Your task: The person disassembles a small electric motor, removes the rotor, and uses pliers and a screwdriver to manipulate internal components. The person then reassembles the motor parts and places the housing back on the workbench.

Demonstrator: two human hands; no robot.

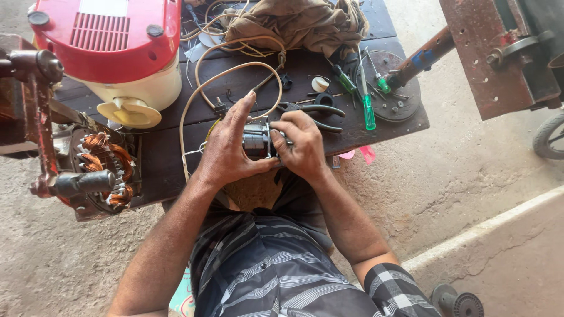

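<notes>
Dark workbench (376,126) edge lies under both hands: left hand (226,147) and right hand (302,144) clasp small motor (256,141), which may slip and snag nearby cream cord (202,82).

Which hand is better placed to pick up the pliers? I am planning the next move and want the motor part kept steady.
Probably the right hand. It sits just beside the pliers on the table, while the left hand wraps around the small motor part and carries most of it.
</notes>
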